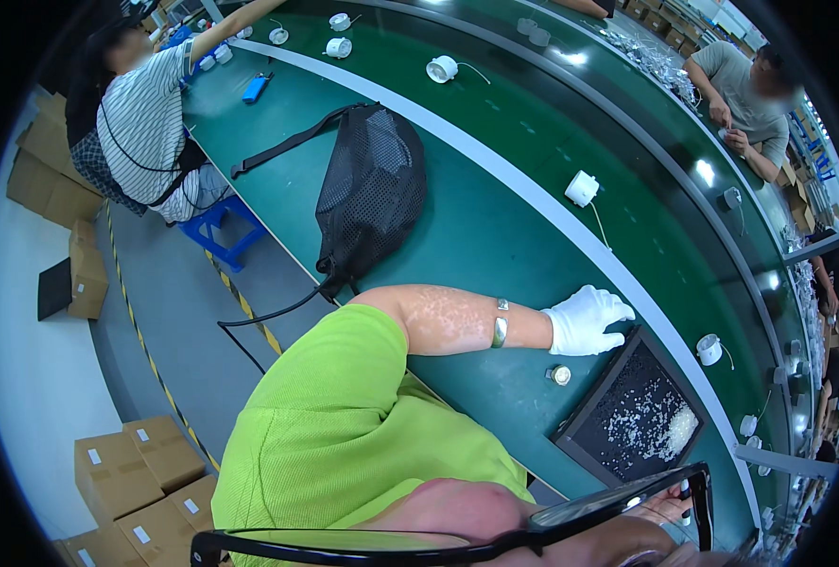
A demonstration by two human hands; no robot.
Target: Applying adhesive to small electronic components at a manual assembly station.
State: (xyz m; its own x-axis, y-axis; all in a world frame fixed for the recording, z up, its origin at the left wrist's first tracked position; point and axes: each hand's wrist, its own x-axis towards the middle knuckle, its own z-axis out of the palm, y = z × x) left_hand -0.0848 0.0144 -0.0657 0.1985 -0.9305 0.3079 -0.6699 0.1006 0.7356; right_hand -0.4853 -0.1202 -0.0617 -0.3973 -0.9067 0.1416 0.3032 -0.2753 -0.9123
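Note:
My left hand [587,321], in a white glove, reaches over the green table beside the conveyor edge. Its fingers are stretched out and the thumb stands apart, with nothing visible between them. Just below it is the upper corner of a black tray [585,416] scattered with small white pieces [679,430], heaped toward one side. A small round pale-topped part [559,375] stands on the table between my forearm and the tray. Beyond the tray's lower end, my right hand [663,507] is partly covered by glasses. Its fingers look curled beside something small and white that I cannot make out.
A black mesh bag [372,180] with a strap lies on the table, near a blue lighter-like item [256,88]. On the curved green conveyor [533,142] sit several white round housings [582,188] with wires. Co-workers sit at left and across. Cardboard boxes [117,477] stand on the floor.

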